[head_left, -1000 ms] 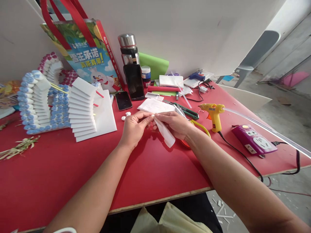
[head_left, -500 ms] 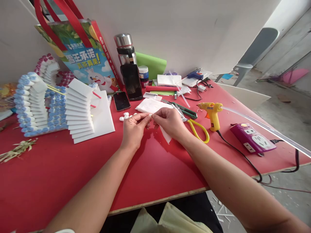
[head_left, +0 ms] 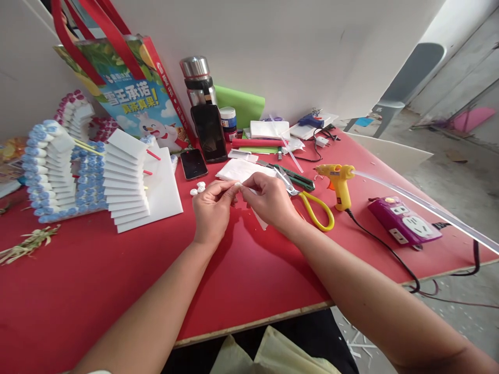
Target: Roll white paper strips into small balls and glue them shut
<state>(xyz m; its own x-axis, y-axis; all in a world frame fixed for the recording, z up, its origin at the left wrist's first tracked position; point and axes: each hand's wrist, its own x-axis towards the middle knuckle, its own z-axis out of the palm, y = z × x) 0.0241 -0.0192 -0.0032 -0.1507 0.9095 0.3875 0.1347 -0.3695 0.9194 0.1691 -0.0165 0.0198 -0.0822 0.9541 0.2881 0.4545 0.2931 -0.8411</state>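
Observation:
Over the red table (head_left: 234, 291), my left hand (head_left: 213, 210) pinches a small white piece (head_left: 237, 186) between thumb and fingers. Closed on the same piece from the other side is my right hand (head_left: 268, 200). A strip of thin white paper (head_left: 260, 220) hangs below my right hand. Several small white rolled balls (head_left: 198, 189) lie just behind my left hand. A stack of white paper (head_left: 244, 170) lies behind both hands. Yellow-handled scissors (head_left: 317, 210) rest to the right of my right hand.
At left stand blue and white folded pieces (head_left: 58, 171) and fanned white boards (head_left: 127, 182). A phone (head_left: 194, 164), a second phone (head_left: 209, 132), a steel flask (head_left: 197, 78) and a bag (head_left: 144, 104) are behind. Rightward are a yellow glue gun (head_left: 340, 184) and a purple power strip (head_left: 405, 221).
The view has shifted slightly. Both hands stay together at the small white piece, with a small change in the fingers. The hanging paper strip shows a little less.

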